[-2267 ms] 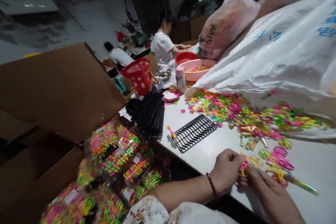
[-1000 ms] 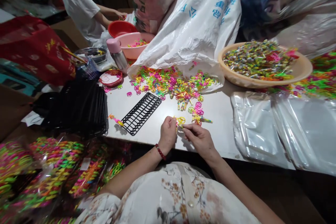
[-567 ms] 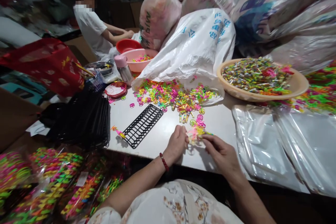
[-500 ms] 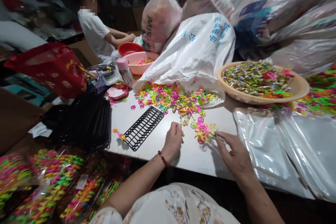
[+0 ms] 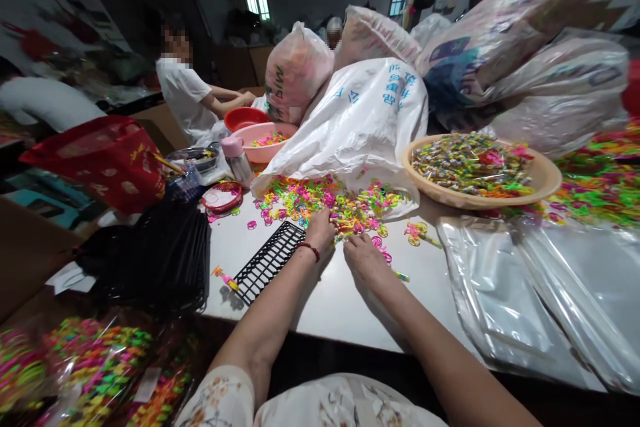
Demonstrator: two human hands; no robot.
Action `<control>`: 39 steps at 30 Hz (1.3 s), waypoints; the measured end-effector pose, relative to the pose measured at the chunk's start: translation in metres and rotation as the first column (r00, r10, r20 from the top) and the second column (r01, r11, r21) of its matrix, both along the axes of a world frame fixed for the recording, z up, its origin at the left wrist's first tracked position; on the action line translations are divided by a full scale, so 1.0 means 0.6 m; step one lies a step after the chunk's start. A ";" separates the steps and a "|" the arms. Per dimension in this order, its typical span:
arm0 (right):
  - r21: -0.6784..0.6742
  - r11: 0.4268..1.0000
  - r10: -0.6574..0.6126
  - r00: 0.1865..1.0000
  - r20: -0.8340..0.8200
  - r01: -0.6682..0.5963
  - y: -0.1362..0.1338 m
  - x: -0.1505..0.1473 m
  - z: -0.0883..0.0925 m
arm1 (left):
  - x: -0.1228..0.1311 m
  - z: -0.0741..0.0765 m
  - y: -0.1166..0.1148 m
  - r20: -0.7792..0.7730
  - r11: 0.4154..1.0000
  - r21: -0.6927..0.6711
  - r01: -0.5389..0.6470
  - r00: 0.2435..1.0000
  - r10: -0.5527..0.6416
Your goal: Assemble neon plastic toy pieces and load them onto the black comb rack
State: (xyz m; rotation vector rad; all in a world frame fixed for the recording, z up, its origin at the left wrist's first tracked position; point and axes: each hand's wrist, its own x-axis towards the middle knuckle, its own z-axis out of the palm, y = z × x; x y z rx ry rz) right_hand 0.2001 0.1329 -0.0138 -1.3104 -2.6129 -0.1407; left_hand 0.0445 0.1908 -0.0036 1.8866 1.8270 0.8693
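Observation:
A heap of small neon plastic rings (image 5: pixel 320 197) spills from a white plastic sack (image 5: pixel 360 127) onto the white table (image 5: pixel 330 300). My left hand (image 5: pixel 323 232), a red bead bracelet on its wrist, reaches into the near edge of the heap with its fingers bunched downward. My right hand (image 5: pixel 365 260) rests beside it, knuckles up and fingers curled under, next to a few pink rings (image 5: pixel 381 248). A small joined cluster of rings (image 5: pixel 415 233) lies to the right. Left of my hands lies a black plastic grid (image 5: pixel 270 260).
A tan basin (image 5: pixel 545 180) of coloured pieces and clear plastic bags (image 5: pixel 500 293) lie to the right. A stack of black grids (image 5: pixel 165 260), a red bag (image 5: pixel 100 160) and packed toys (image 5: pixel 75 360) are on the left. A person (image 5: pixel 185 93) works at a pink basin (image 5: pixel 260 150).
My right hand set the joined ring cluster down to the right and came back left. Both hands then reached forward to the heap's edge. The camera tilted upward.

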 end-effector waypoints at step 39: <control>-0.600 0.768 -0.504 0.368 -0.782 -0.224 -0.096 0.014 0.031 | 0.030 0.039 -0.186 0.945 0.904 -0.321 0.281 0.161 0.285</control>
